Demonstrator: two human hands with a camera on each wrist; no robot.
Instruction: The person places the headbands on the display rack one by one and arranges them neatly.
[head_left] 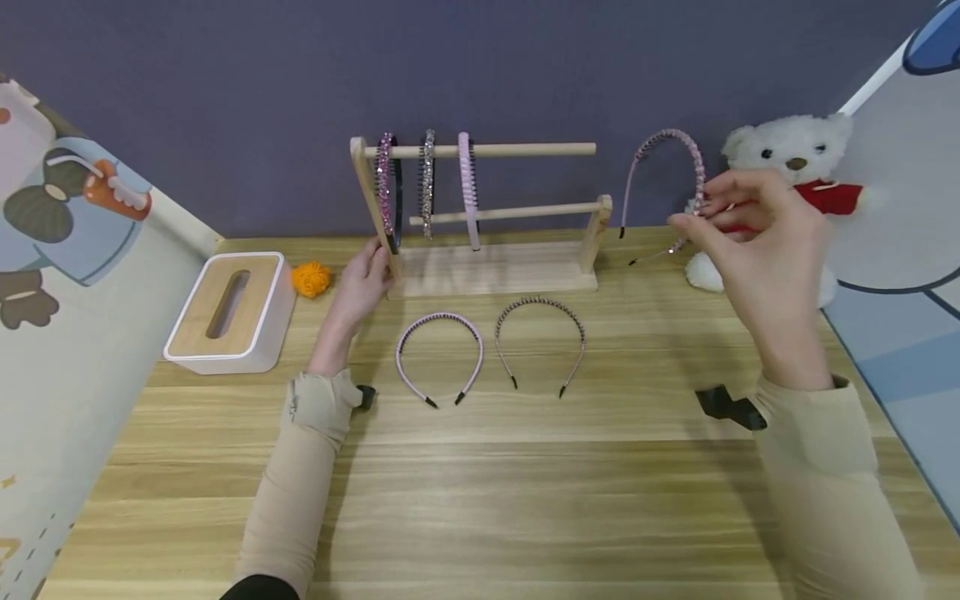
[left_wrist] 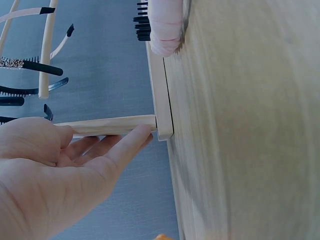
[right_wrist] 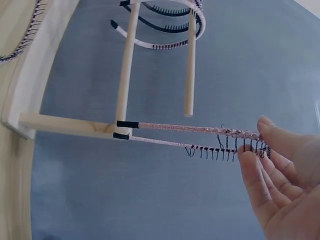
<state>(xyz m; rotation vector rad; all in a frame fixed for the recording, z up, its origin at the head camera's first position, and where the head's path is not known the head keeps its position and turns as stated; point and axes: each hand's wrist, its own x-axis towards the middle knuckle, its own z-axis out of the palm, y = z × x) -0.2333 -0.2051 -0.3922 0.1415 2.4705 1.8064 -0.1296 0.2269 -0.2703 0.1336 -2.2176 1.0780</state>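
At the right, my right hand (head_left: 772, 250) pinches a pink beaded headband (head_left: 699, 171) between thumb and fingers; its black tips point toward the rack in the right wrist view. My left hand (head_left: 360, 287) grips the left post of a wooden headband rack (head_left: 495, 271) near its base. Towards the left of the rack hang a dark pink sparkly headband (head_left: 384, 183), a silver glittery one, and a pale pink headband (head_left: 468, 183). On the table in front lie a light pink headband (head_left: 400, 346) and a thin beaded headband (head_left: 582, 333).
A white tissue box (head_left: 258, 350) with a wooden lid stands at the left, beside an orange yarn ball (head_left: 311, 279). Behind my right hand sits a white teddy bear (head_left: 787, 137) in red. A dark wall (head_left: 480, 67) rises behind the rack.
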